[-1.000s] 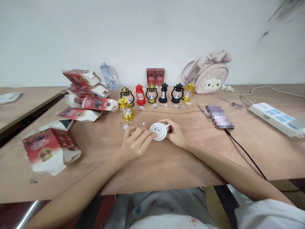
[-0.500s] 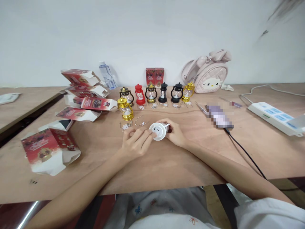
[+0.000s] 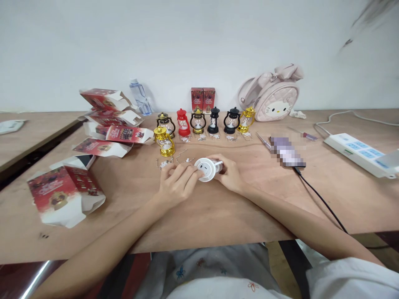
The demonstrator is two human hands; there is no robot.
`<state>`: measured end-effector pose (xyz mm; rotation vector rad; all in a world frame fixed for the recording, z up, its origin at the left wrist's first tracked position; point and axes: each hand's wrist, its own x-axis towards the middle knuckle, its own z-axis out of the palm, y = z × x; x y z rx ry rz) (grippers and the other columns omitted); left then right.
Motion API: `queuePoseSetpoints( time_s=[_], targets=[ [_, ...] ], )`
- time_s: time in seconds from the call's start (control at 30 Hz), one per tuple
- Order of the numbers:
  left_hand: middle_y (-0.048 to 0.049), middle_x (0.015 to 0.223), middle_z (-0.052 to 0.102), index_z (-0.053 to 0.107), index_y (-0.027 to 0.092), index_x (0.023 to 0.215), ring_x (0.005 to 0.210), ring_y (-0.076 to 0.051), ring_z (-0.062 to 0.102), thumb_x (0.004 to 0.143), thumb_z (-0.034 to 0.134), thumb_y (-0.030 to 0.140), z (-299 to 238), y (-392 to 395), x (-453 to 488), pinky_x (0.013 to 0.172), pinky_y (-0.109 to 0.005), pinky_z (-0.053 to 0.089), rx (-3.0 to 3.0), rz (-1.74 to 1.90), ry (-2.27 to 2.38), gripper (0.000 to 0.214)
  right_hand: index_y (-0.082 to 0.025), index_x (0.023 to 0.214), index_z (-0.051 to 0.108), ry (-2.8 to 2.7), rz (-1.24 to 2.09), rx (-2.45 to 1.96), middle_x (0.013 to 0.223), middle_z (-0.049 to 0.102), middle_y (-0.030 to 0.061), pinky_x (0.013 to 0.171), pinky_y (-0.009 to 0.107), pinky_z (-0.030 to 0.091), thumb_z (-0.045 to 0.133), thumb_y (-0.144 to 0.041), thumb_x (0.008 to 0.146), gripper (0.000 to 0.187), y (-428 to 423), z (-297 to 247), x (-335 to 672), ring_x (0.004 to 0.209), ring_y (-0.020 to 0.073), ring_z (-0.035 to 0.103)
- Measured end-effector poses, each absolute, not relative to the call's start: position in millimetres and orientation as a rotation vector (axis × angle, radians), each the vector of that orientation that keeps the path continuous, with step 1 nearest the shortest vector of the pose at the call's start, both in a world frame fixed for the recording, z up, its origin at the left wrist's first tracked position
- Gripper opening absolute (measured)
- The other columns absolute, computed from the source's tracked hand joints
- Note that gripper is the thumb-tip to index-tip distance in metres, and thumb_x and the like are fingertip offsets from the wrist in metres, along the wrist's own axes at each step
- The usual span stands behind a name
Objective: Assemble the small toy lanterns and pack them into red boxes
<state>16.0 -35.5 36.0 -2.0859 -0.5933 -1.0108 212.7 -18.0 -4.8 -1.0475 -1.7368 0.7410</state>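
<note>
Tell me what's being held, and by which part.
A white lantern: the right hand holds its body behind the base; the left hand has fingers at the base's underside.

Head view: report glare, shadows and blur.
Head view: glare streaks the metallic strip at lower left; head view: soft shadow on the wall right of the bottle; head view: blocky pixelation over much of the phone; head view: dark wall mark at upper right smeared, white lantern base markings too small to read.
</note>
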Motion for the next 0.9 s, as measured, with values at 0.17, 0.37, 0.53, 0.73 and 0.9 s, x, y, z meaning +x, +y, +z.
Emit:
queuePoseSetpoints(
  time_s=[0.17, 0.37, 0.53, 0.73, 0.9],
  targets=[
    [-0.0044, 0.096, 0.07, 0.06, 0.02, 0.097, 0.09, -0.018, 0.062, 0.086, 0.063, 0.032, 31, -27, 13, 0.083, -0.034, 0.037, -2.48, -1.337, -1.012, 0.017, -0.025, 0.104, 0.064, -1.736, 0.786, -1.052, 0.103, 0.07, 0.0008, 0.076, 0.029, 0.047, 0.068, -0.017, 0.068, 0.037, -17, -4, 213, 0.088, 0.0182, 0.063],
    [-0.0088, 0.109, 0.068, 0.063, 0.017, 0.109, 0.097, -0.023, 0.063, 0.072, 0.072, 0.05, 29, -15, 18, 0.087, -0.035, 0.047, -3.307, -1.751, -1.682, 0.05, -0.025, 0.101, 0.064, -1.761, 0.744, -1.069, 0.1, 0.071, -0.0004, 0.079, 0.03, 0.046, 0.064, -0.011, 0.067, 0.037, -16, -2, 213, 0.088, 0.0179, 0.064],
    [-0.0068, 0.097, 0.07, 0.068, 0.015, 0.096, 0.092, -0.022, 0.063, 0.065, 0.078, 0.047, 24, -17, 22, 0.083, -0.032, 0.049, -3.321, -2.056, -1.853, 0.045, -0.025, 0.099, 0.064, -1.781, 0.673, -1.115, 0.1, 0.07, -0.0008, 0.079, 0.031, 0.046, 0.06, -0.007, 0.065, 0.039, -16, -3, 213, 0.089, 0.0185, 0.063],
    [-0.0049, 0.092, 0.069, 0.07, 0.016, 0.088, 0.086, -0.018, 0.061, 0.062, 0.081, 0.04, 26, -20, 24, 0.078, -0.027, 0.05, -3.229, -2.19, -1.927, 0.037, -0.027, 0.099, 0.064, -1.813, 0.622, -1.142, 0.099, 0.07, -0.0008, 0.081, 0.034, 0.045, 0.056, -0.004, 0.064, 0.042, -15, -4, 213, 0.092, 0.0203, 0.063],
    [-0.0058, 0.102, 0.067, 0.07, 0.018, 0.1, 0.083, -0.017, 0.059, 0.068, 0.077, 0.04, 29, -20, 23, 0.067, -0.028, 0.054, -3.233, -2.282, -2.227, 0.039, -0.026, 0.099, 0.062, -1.802, 0.567, -1.177, 0.098, 0.07, -0.0011, 0.08, 0.034, 0.045, 0.054, -0.003, 0.062, 0.045, -15, -6, 214, 0.091, 0.0206, 0.061]
  ],
)
